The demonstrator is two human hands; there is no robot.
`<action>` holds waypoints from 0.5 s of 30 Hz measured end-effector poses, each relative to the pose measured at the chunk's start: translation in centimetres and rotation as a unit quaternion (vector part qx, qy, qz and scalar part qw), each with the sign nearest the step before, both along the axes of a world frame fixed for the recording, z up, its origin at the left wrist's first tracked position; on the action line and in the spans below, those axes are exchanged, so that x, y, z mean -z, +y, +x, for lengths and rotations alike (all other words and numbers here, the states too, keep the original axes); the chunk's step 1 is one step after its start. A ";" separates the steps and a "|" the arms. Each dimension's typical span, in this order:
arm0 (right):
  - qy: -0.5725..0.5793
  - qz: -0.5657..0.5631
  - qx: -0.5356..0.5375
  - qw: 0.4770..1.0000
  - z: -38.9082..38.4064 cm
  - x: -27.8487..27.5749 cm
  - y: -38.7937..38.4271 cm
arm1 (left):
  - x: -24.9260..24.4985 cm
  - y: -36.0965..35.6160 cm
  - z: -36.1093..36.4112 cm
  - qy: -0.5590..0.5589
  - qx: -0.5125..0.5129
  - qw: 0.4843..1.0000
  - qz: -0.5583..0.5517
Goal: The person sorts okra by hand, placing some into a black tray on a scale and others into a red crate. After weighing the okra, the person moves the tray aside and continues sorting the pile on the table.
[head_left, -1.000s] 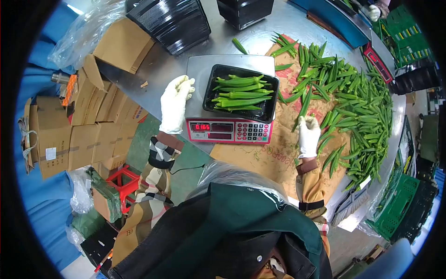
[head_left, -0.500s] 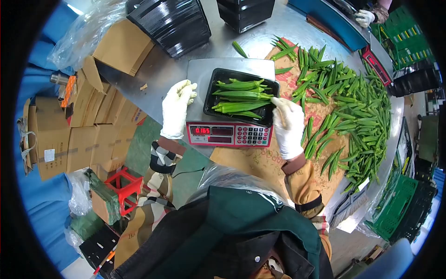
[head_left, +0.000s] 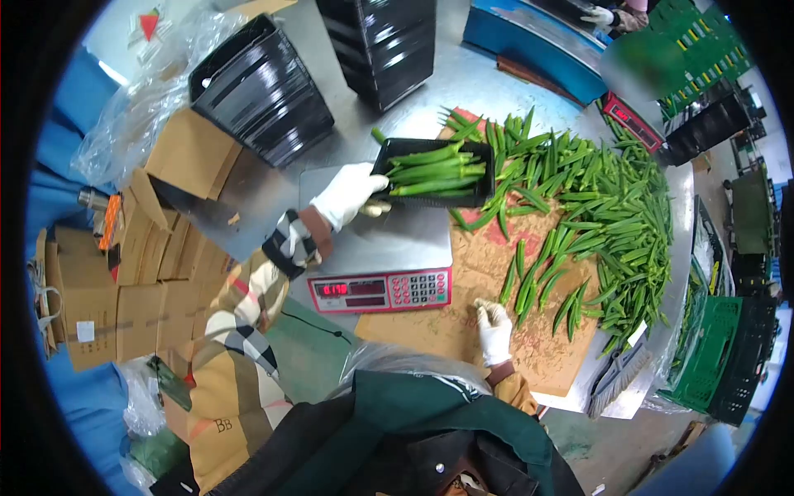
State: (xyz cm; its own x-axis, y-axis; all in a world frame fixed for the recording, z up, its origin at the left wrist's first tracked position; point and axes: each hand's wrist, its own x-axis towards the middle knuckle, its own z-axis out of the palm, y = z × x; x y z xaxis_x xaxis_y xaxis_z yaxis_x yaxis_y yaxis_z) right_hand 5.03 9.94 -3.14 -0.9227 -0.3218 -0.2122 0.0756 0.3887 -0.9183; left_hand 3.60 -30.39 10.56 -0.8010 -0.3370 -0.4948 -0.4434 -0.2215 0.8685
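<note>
My left hand [head_left: 351, 193], in a white glove, grips the left edge of a black tray [head_left: 482, 198] holding several okra pods [head_left: 437, 172]. The tray is raised over the back right part of the scale's metal plate [head_left: 380, 248]. Below the plate, the scale's red-framed panel [head_left: 380, 290] shows lit red digits. My right hand [head_left: 494, 326], also gloved, is over the cardboard near the front of the table, away from the tray. Its fingers are curled, and whether they hold anything is too small to tell. A large pile of okra [head_left: 633, 223] lies to the right.
Two stacks of black trays [head_left: 269, 95] [head_left: 380, 50] stand at the back. Cardboard boxes [head_left: 153, 310] are at the left. A brush [head_left: 619, 380] lies at the front right, near green crates [head_left: 707, 351]. A co-worker's gloved hand [head_left: 597, 15] shows at the top right.
The tray has been lifted from the scale plate, with my left hand now on its edge. My right hand has let go of the tray and moved down toward the front. The view has shifted.
</note>
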 end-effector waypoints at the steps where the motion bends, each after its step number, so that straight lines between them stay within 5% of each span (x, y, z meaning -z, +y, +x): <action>1: 0.004 -0.005 0.003 1.000 0.1 0.1 0.2 | 0.6 -1.2 -2.8 -0.012 -0.005 1.000 0.025; 4: 0.031 0.004 0.013 0.999 -0.3 -1.1 0.4 | 0.6 -3.1 -11.3 0.006 -0.025 0.999 0.036; 5: 0.039 0.002 0.022 0.999 -0.6 -1.2 0.6 | 4.3 -6.1 -14.8 0.094 0.121 0.972 -0.177; 6: 0.047 0.000 0.030 0.998 -0.7 -1.2 0.9 | 6.1 -7.6 -18.2 0.121 0.176 0.940 -0.268; 9: 0.068 0.035 0.055 0.996 -1.4 -1.8 1.7 | 9.3 -9.9 -25.9 0.202 0.284 0.681 -0.644; 10: 0.060 0.034 0.070 0.995 -1.4 -1.3 2.3 | 8.7 -9.4 -27.1 0.100 0.324 0.577 -0.743; 12: 0.068 0.055 0.088 0.992 -1.5 -1.4 2.8 | 10.1 -9.1 -29.6 0.089 0.330 0.602 -0.721; 13: 0.047 0.047 0.110 0.992 -1.4 -1.5 2.8 | 10.8 -7.6 -30.5 0.094 0.121 0.904 -0.399; 14: 0.046 0.051 0.110 0.992 -1.5 -1.5 2.8 | 11.0 -5.9 -30.8 0.068 -0.116 0.991 0.020; 15: 0.045 0.055 0.108 0.992 -1.6 -1.4 2.9 | 10.6 -6.1 -30.6 0.027 -0.064 0.997 -0.045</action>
State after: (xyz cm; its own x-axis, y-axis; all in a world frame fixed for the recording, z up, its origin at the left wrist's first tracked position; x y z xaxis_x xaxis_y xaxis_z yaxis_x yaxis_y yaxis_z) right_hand 3.44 12.81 -1.71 -0.9845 -0.0938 -0.1483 0.0874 0.4706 -0.8780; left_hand -26.96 -36.46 -0.02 -0.7728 -0.4797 -0.4155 -0.3689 -0.1931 0.9092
